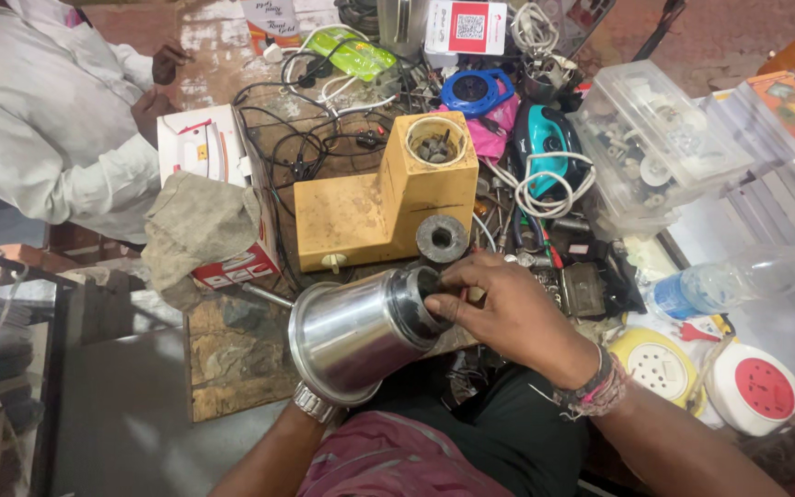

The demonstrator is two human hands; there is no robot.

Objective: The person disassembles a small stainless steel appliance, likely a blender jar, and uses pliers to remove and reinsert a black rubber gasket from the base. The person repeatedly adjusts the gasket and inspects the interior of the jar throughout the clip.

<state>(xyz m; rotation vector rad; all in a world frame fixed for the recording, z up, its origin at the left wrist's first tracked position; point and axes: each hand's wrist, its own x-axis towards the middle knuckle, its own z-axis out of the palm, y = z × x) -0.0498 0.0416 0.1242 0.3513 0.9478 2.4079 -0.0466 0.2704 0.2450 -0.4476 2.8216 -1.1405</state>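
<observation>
Two hands: both mine, both on one steel jar
Far left: another person in a white shirt [43,110] stands by the bench, hands near a white box [197,147]
Cloth: a grey rag [197,225] lies slumped over a red and white carton, just left of the yellow base
Left hand: mostly hidden under the jar; only my wrist with its metal watch [315,402] shows, so I cannot tell how those fingers sit
Steel jar [356,331]: tilted on its side over my lap, base end toward the bench
Yellow mixer base [384,198]: upright behind the jar, a black disc [442,238] leaning at its foot
Right hand [508,308]: fingers curled together, clamped on the dark fitting at the jar's base
Right side: a clear parts box [660,138], a plastic water bottle [738,276] lying flat
</observation>
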